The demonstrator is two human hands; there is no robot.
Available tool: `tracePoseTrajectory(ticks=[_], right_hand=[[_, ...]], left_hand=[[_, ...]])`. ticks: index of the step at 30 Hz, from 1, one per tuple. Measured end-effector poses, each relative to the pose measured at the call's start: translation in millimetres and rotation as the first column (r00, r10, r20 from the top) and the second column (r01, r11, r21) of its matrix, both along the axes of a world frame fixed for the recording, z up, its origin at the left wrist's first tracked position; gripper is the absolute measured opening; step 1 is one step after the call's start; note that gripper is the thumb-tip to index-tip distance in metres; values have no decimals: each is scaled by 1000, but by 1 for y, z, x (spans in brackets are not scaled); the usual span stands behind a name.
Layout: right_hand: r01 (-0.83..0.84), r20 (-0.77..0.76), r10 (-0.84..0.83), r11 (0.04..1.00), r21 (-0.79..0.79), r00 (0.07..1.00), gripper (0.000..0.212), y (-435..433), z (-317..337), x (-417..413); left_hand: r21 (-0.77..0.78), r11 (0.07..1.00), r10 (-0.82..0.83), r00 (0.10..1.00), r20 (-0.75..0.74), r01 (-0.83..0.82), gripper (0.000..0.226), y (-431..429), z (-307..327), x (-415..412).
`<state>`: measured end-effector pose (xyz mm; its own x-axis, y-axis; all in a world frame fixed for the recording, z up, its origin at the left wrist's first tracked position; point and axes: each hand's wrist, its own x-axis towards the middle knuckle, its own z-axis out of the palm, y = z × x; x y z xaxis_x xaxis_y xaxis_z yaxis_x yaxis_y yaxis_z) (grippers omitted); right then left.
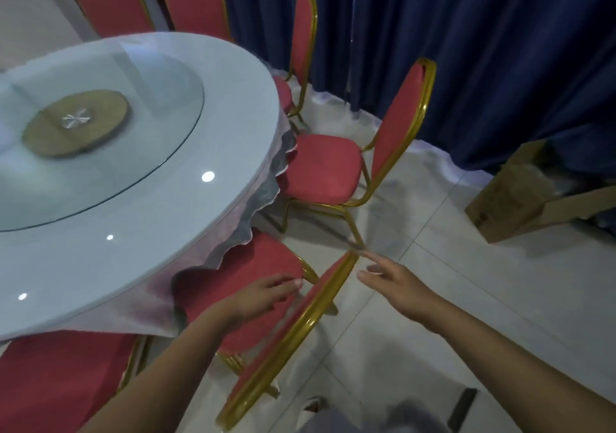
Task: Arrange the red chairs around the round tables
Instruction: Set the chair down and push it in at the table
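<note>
Both empty: left hand (266,294) wide over red chair (253,259), right hand (396,286) wide beside it.

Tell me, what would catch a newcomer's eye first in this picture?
A round table fills the left, ringed by red chairs with gold frames. At bottom centre, the left hand is open over the seat of the nearest chair, the right hand open beside its backrest. A blue curtain hangs behind.
</note>
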<state>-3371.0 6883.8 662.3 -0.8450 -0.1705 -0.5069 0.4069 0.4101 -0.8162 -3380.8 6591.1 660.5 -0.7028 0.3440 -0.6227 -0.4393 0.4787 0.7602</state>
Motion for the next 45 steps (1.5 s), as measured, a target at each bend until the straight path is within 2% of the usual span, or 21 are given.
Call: tracePoseTrajectory(ticks=[2, 7, 11, 16, 22, 26, 28, 31, 34, 38, 41, 43, 45], right_hand=[[51, -10, -50, 999, 18, 999, 45, 42, 3, -20], [113, -74, -109, 993, 43, 991, 24, 144, -2, -85], [114, -124, -109, 993, 33, 986, 25, 228, 0, -140], [22, -180, -8, 997, 76, 984, 29, 311, 17, -228], [-75, -240, 96, 993, 93, 966, 33, 343, 30, -331], [-150, -283, 179, 981, 123, 942, 32, 355, 28, -412], [-168, -318, 214, 971, 168, 924, 37, 361, 28, -462], [-191, -347, 261, 956, 224, 901, 38, 372, 36, -535], [-234, -317, 311, 938, 257, 896, 41, 386, 43, -592], [-326, -299, 431, 881, 342, 851, 55, 401, 43, -658], [-451, -269, 568, 802, 390, 778, 74, 394, 42, -698], [-558, -245, 702, 692, 459, 669, 82, 378, 43, -725], [-645, -205, 834, 531, 549, 512, 84, 357, 38, -749]], left_hand=[[-20, 998, 53, 995, -87, -55, 28, 35, 4, -39], [-57, 997, 37, 972, -233, -52, 30, 142, 7, -126], [-59, 994, 71, 967, -244, -88, 21, 234, 4, -171], [-56, 987, 136, 964, -228, -152, 38, 315, 6, -219], [-93, 959, 229, 925, -302, -268, 53, 366, 8, -293], [-260, 940, 136, 941, -309, -221, 90, 391, 6, -376], [-317, 929, 73, 936, -343, -189, 101, 406, 3, -422], [-278, 938, 81, 909, -409, -209, 105, 430, 3, -488], [-234, 950, 112, 925, -362, -207, 105, 449, 6, -543], [-277, 958, -4, 961, -277, -76, 91, 466, 15, -601], [-349, 935, -10, 979, -204, -63, 90, 464, 21, -615], [-327, 944, 6, 993, -116, -44, 97, 457, 22, -614], [-342, 939, 20, 999, -27, -28, 105, 449, 19, -601]])
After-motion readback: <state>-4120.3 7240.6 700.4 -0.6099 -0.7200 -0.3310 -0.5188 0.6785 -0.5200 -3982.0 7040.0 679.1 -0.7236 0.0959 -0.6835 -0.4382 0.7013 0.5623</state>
